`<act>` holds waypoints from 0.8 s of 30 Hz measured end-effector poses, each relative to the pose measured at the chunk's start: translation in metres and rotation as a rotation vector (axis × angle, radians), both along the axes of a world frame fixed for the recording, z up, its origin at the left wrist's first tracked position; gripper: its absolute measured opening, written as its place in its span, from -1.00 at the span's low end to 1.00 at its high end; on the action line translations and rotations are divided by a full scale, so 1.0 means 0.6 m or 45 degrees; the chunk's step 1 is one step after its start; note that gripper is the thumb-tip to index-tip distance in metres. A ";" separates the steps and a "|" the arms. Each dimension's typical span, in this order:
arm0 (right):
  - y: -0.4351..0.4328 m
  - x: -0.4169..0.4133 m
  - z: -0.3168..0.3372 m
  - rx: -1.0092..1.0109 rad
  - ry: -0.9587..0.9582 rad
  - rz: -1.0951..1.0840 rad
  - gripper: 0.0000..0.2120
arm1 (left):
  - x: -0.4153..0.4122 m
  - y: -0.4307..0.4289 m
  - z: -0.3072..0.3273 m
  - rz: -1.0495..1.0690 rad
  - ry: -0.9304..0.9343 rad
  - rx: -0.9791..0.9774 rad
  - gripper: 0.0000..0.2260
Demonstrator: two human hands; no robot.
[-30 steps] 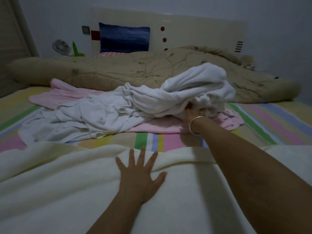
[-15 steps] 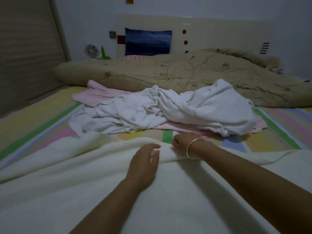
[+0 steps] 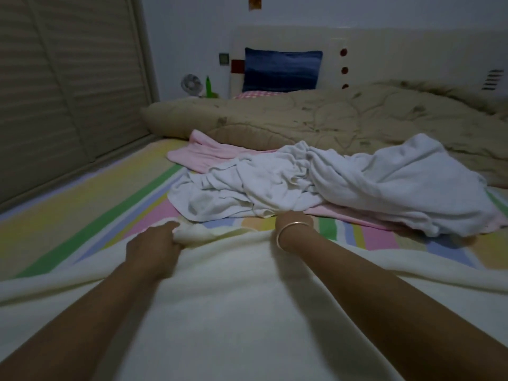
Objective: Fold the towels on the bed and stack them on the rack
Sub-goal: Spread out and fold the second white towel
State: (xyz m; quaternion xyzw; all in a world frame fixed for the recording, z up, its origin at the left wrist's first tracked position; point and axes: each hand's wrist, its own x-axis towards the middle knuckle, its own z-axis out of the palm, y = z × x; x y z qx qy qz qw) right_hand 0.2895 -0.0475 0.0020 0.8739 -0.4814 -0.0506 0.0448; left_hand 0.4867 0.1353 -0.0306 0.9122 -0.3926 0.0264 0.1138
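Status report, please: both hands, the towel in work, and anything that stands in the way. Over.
Left hand grips cream towel far edge. Right hand at same edge, fingers hidden. White towel and pink towel heaped just beyond, unfolded.

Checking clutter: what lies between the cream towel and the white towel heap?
Head view: a strip of striped bedsheet, with the right hand at the cream towel's edge.

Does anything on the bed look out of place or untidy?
The white towel lies crumpled in a heap, partly over the pink towel. The left hand grips the far edge of the cream towel. Nothing looks spilled or damaged.
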 end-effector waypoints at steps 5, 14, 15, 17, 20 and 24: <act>-0.016 0.019 0.004 -0.057 -0.346 -0.014 -0.69 | 0.032 -0.020 0.025 0.168 -0.172 -0.384 -0.92; -0.029 0.107 -0.030 0.151 -0.640 -0.002 -0.66 | 0.091 -0.020 -0.035 0.041 -0.336 -0.180 -0.41; -0.030 0.107 -0.045 0.173 -0.580 0.050 -0.65 | 0.090 -0.019 -0.053 0.061 -0.283 -0.035 -0.41; -0.035 0.101 -0.068 0.151 -0.471 0.153 -0.62 | 0.091 -0.019 -0.073 0.065 -0.166 0.148 -0.42; -0.039 0.100 -0.079 0.095 -0.406 0.178 -0.61 | 0.093 -0.009 -0.069 -0.014 -0.040 0.065 -0.46; 0.013 0.140 -0.058 -0.301 -0.469 0.130 -0.58 | 0.103 0.050 -0.050 -0.046 -0.062 -0.376 -0.61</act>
